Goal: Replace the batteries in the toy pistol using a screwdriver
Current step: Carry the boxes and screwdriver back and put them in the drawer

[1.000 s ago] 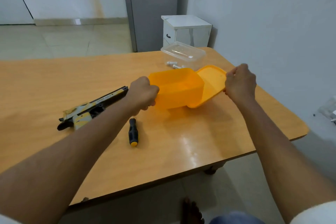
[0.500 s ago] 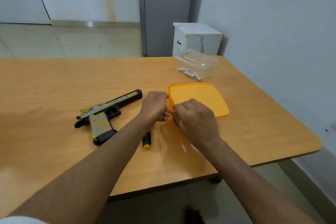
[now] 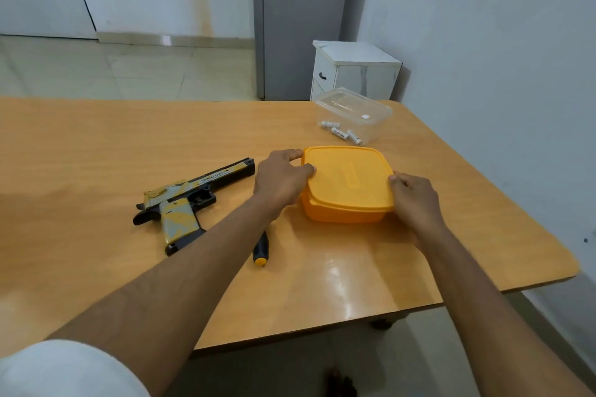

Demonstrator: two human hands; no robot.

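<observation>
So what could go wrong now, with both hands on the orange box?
The left forearm lies right over the screwdriver, so a nudge might roll it toward the table edge. The left hand and right hand hold the orange box; pushing it away could knock the clear tub with the batteries beside the far corner.

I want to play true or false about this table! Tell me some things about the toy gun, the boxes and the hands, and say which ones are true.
1. Both hands hold the orange box. True: the left hand and right hand grip its sides.
2. The orange box is open. False: its lid is on.
3. The pistol lies on the table. True.
4. A hand holds the screwdriver. False: it lies on the table, partly under the left arm.
5. The batteries are in the clear box. True.
</observation>
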